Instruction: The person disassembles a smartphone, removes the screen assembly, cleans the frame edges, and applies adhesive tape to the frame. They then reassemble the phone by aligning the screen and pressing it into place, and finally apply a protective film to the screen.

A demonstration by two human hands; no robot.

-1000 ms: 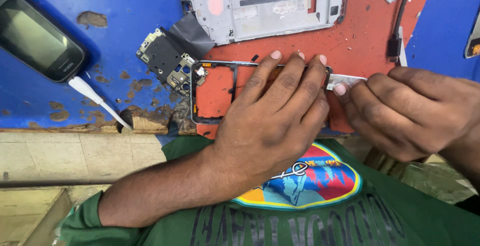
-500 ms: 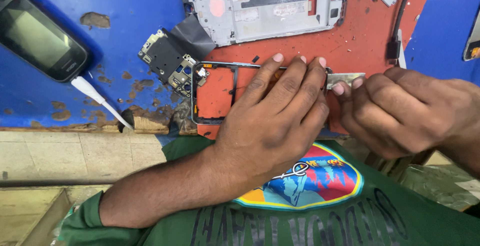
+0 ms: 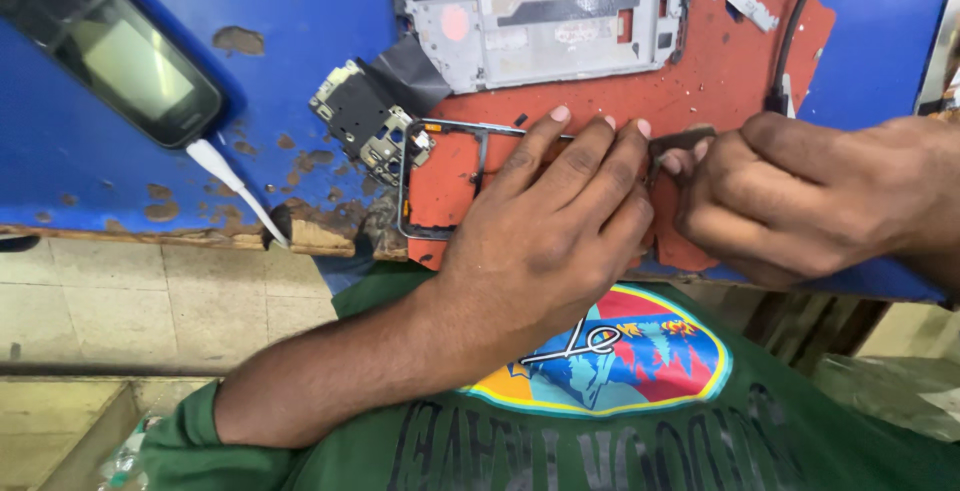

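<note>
The left hand (image 3: 555, 221) hides most of the phone frame (image 3: 440, 176).
</note>
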